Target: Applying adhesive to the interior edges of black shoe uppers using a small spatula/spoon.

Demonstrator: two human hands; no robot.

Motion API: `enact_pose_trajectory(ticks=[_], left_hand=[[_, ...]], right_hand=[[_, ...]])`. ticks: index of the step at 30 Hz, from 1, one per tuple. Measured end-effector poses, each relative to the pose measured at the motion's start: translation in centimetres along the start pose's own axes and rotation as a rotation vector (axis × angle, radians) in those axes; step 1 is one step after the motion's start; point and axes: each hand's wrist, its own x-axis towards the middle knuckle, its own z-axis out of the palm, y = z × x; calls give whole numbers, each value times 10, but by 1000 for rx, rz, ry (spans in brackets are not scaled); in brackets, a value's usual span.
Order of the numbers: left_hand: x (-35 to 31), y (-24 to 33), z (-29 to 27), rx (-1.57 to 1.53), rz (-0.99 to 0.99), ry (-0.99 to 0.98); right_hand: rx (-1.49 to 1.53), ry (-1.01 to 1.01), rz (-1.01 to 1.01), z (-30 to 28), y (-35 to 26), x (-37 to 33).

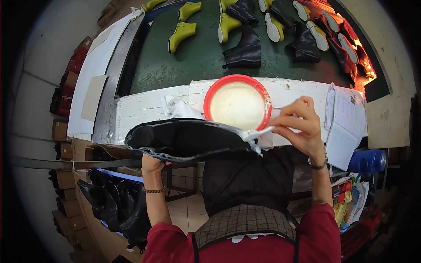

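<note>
A black boot (188, 139) without an outsole lies across in front of me, its dark underside facing up and its rim edged with grey. My left hand (153, 165) grips it from below near its left end, the fingers mostly hidden under it. In my right hand (301, 125) a slim white brush (264, 131) is pinched between thumb and fingers. Its tip touches the boot's right end, where whitish wet stuff clings to the edge. Just behind the boot stands a red bowl (210, 90) of cream-coloured liquid.
A white cloth (179, 107) lies left of the bowl on the white ledge (144, 103). Yellow boot forms (182, 36) and black boots (243, 50) stand on the green belt (153, 70) beyond. Papers (344, 127) and a blue jug (367, 161) are at right; more black boots (116, 201) at lower left.
</note>
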Motion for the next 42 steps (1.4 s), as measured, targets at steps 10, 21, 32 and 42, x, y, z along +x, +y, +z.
enact_pose_trajectory(ticks=[10, 21, 32, 42], left_hand=[[14, -22, -5, -19, 50, -369], [1, 2, 76, 283, -269, -390], [2, 0, 94, 277, -542, -452], [34, 14, 71, -310, -310, -122]], right_hand=[[55, -40, -57, 2, -2, 26], [86, -167, -160, 19, -6, 63], [109, -167, -323, 43, -5, 89], [398, 213, 470, 53, 93, 15]])
